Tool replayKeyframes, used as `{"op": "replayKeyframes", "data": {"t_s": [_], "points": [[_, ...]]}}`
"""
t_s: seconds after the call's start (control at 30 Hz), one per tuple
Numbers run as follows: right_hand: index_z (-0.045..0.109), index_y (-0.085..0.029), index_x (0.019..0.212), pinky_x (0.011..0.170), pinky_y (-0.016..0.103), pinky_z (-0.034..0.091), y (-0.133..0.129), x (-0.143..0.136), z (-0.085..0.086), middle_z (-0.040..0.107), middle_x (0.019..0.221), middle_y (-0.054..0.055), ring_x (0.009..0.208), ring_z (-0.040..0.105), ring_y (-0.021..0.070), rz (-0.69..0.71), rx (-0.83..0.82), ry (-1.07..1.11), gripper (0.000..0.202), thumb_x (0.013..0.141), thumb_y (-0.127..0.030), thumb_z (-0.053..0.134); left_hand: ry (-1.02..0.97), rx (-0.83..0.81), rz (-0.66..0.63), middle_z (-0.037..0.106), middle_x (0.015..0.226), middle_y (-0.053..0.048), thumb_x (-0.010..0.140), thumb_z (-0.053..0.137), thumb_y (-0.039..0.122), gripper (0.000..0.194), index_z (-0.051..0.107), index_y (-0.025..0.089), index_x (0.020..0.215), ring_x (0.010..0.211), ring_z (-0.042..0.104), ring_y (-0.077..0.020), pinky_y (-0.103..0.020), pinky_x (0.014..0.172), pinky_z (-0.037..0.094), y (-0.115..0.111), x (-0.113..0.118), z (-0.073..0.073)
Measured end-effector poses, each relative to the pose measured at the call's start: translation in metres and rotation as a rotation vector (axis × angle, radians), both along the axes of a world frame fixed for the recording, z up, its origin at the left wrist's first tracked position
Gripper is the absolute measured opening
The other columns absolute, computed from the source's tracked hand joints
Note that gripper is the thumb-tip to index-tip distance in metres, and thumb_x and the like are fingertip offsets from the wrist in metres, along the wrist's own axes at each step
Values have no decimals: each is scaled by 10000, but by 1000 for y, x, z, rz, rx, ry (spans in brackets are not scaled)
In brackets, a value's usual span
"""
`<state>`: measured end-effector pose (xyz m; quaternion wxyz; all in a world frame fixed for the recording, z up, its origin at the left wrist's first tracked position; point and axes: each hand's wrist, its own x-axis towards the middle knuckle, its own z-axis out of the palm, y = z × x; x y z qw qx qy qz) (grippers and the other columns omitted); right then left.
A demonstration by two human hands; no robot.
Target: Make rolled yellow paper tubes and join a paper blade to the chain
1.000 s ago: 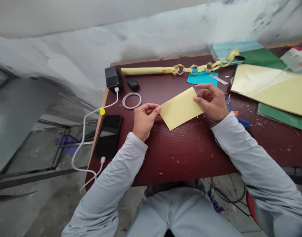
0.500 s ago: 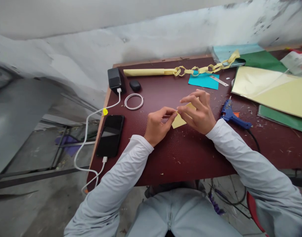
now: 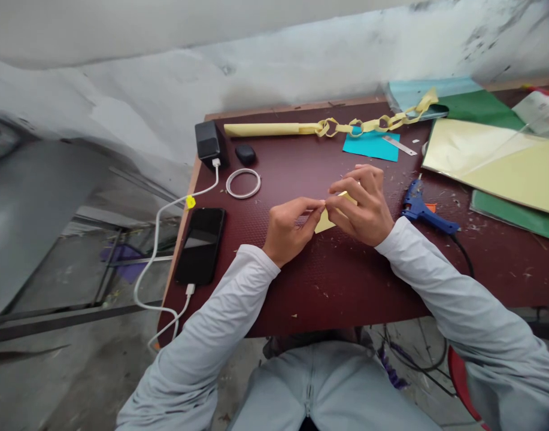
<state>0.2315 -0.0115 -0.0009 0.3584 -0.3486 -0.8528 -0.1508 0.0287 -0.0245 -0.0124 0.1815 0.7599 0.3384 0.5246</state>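
yellow sheet pinched in both hands at mid-frame

from my remote seat i see the counter's front edge first, at lower centre. just beyond, at mid-frame, the left hand pinches the small yellow sheet between thumb and forefinger; the right hand grasps it too, fingertips meeting the left's and hiding much of it. i judge it light, thin and fairly stiff, yet easily creased, so i'd take it by the edges and press gently. a blue glue gun lies right of centre. farther, toward the upper middle, turquoise paper sits beside a yellow paper chain.
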Motion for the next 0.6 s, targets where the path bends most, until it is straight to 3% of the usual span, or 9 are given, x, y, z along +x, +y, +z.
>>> {"op": "replayKeyframes", "data": {"t_s": [0.33,0.6], "points": [[668,-240,917,1029,586,387,14,28,-3,717,1017,28,1049,631,278,-74,-6,23,29,934,-224,652,-76,-15,86,806,974,-29,969,698,225,76,752,181,1000,854,760,-118,-205,746,636,1,-8,1],[621,-221,870,1009,515,396,26,51,3,739,974,50,964,603,235,-186,20,-67,69,935,-198,624,-223,-63,267,741,839,-6,963,712,300,126,738,177,958,715,693,-81,-136,590,543,7,-14,3]]}}
